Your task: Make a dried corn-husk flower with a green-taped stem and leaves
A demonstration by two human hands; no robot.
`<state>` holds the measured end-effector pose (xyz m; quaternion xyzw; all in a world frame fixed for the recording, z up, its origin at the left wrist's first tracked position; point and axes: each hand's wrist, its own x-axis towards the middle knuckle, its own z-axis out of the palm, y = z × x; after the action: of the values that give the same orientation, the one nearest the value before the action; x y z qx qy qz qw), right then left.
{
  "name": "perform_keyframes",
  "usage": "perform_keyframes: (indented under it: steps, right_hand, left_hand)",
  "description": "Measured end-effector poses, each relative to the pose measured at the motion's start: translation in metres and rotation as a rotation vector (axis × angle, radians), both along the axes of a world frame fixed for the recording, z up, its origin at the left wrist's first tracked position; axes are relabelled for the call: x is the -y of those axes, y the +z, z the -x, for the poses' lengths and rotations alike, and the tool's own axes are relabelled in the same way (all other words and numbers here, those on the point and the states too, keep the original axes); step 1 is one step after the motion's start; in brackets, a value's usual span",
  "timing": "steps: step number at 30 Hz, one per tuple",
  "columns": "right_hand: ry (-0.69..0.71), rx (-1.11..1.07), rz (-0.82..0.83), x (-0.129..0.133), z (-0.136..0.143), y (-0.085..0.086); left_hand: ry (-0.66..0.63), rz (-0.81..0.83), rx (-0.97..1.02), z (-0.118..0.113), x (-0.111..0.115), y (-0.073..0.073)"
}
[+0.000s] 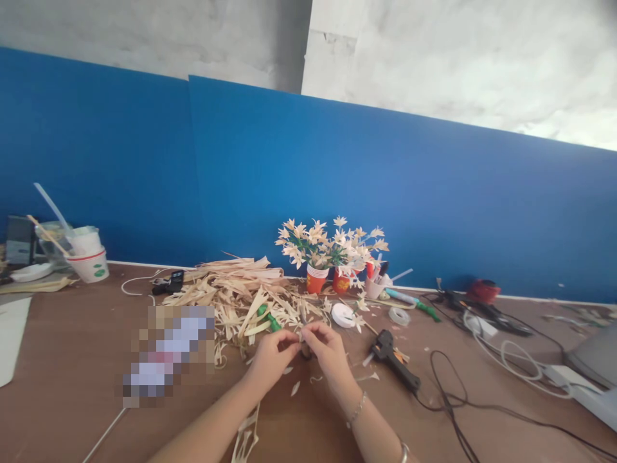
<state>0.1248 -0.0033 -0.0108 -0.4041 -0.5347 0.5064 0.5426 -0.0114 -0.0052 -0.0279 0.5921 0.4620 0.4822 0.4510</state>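
Observation:
Above the brown table, my left hand (276, 359) and my right hand (326, 347) meet with thumbs and fingertips pinched together. Whatever they hold is small and mostly covered by the fingers; I cannot make out its kind. A small dark object (305, 351) shows between them, partly hidden. Just beyond the hands spreads a heap of dry, pale husk strips (226, 283), with a green roll (270, 318) at its near edge. Cream star-shaped flowers (313, 238) stand in red paper cups (317, 281) behind. Loose petal-like scraps (295, 388) lie near my left wrist.
Right of my hands lies a black glue gun (395, 361), its cord trailing right. A white round container (342, 315) and a tape roll (399, 316) sit behind it. Cables (511, 360) cross the right side. At left are a blurred-out object (168, 354) and a cup (89, 265).

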Motion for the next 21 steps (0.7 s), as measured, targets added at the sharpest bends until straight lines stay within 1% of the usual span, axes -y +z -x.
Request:
perform_keyframes:
  steps: [7,11,16,21]
  right_hand:
    - [-0.056,0.011,0.014,0.0,0.001,0.0]
    - [-0.078,0.018,0.009,0.0,0.002,-0.001]
    - [-0.086,0.031,0.013,0.0,0.002,0.0]
    - [-0.08,0.03,-0.001,0.001,0.002,0.001]
  left_hand:
    - [-0.027,0.043,0.044,-0.002,0.0,0.003]
    - [-0.044,0.119,0.11,-0.002,0.0,0.005]
    - [-0.108,0.226,0.209,-0.002,0.003,0.011]
    - [-0.118,0.266,0.243,-0.001,0.004,0.013]
